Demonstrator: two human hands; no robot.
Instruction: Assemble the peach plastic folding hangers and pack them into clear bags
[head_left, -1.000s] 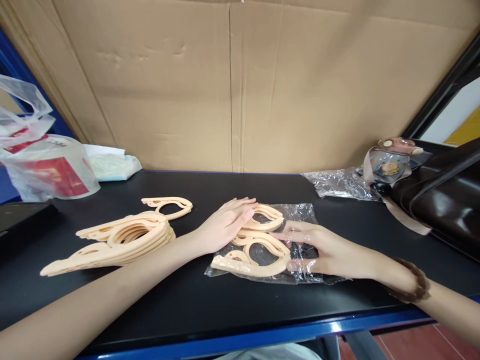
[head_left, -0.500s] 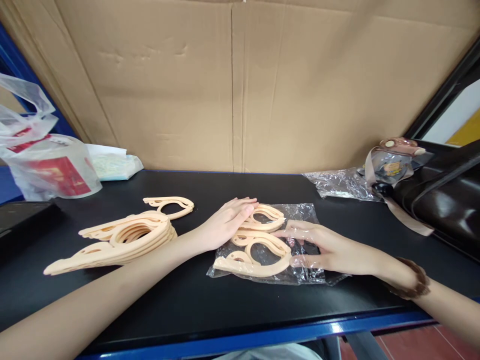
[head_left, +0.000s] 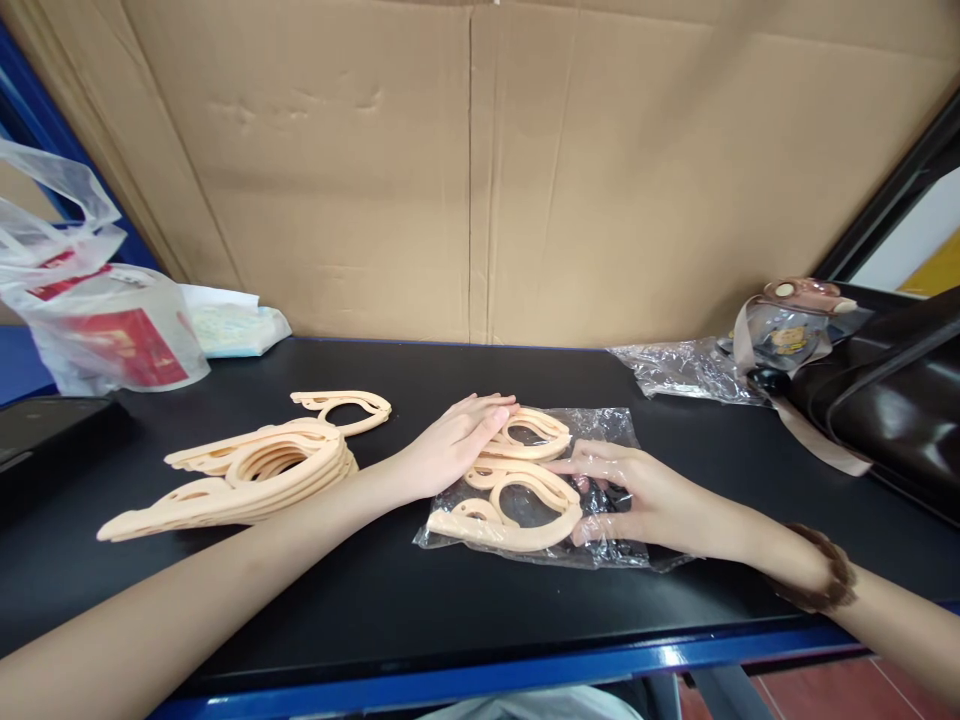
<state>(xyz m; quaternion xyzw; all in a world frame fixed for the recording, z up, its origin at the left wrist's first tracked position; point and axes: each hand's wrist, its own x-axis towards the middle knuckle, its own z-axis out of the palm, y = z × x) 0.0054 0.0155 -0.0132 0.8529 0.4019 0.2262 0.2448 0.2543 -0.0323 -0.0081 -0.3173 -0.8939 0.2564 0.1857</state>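
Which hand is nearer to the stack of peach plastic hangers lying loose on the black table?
Left. The left hand rests just right of the stack of peach plastic hangers; the right hand lies farther right, inside the clear plastic bag.

Hidden or cut off:
- Left hand [head_left: 450,450]: palm covers the left ends of the hangers in the clear bag [head_left: 600,425]; forearm runs off the lower left edge.
- Right hand [head_left: 645,495]: fingers [head_left: 592,462] blurred under the film; whether inside the bag cannot be told.
- Brown handbag [head_left: 885,400]: cut by the right edge.
- White plastic bag [head_left: 97,330]: print too small to read; cut at the left edge.
- Hanger stack [head_left: 247,475]: count unclear.
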